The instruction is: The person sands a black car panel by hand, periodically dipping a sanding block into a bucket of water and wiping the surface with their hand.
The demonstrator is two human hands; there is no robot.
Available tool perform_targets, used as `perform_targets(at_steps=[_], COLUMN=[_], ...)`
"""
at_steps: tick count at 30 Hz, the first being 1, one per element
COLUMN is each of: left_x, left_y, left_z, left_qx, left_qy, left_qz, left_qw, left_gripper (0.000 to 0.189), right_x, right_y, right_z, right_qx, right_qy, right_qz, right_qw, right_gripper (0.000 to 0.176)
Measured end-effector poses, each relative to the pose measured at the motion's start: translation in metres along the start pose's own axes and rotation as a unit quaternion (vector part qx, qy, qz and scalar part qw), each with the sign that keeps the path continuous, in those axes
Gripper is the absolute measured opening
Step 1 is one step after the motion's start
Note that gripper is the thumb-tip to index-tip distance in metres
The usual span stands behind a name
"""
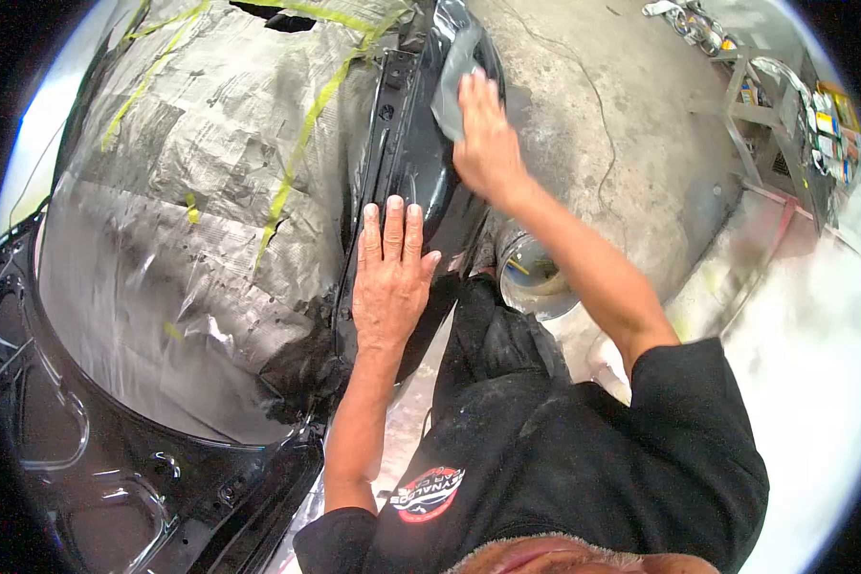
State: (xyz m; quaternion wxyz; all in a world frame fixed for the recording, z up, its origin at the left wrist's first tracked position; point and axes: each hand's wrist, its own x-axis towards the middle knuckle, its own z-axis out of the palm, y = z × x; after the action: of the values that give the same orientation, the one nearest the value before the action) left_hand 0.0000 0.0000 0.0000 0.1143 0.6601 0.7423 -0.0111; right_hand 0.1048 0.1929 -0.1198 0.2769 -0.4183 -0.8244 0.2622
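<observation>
A glossy black car body panel (421, 182) runs up the middle of the view. My left hand (388, 275) lies flat on its lower part, fingers together and pointing up. Higher on the same panel, my right hand (486, 142) presses a grey sanding sheet (453, 77) against the surface. Left of the panel, the car's opening is masked with newspaper (210, 172) held by yellow-green tape (306, 134).
A metal bucket (536, 277) stands on the concrete floor (603, 115) just right of the panel, below my right forearm. A metal rack with cans and boxes (794, 105) is at the far right. Bare black bodywork (96, 469) fills the lower left.
</observation>
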Motion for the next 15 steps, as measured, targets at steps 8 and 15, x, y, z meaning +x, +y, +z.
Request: perform_targets(at_steps=[8, 15], left_x=[0.004, 0.022], left_y=[0.002, 0.012], left_z=[0.001, 0.006], left_qx=[0.001, 0.059], left_qy=[0.021, 0.018], left_qz=[0.002, -0.014], left_qw=[1.000, 0.998], left_gripper=[0.064, 0.079], right_x=[0.031, -0.033], right_y=[0.004, 0.063], right_z=[-0.080, -0.170], right_qx=[0.134, 0.332], right_qy=[-0.019, 0.061], right_qz=[0.126, 0.352], right_qw=[0.983, 0.873], right_gripper=[0.036, 0.048])
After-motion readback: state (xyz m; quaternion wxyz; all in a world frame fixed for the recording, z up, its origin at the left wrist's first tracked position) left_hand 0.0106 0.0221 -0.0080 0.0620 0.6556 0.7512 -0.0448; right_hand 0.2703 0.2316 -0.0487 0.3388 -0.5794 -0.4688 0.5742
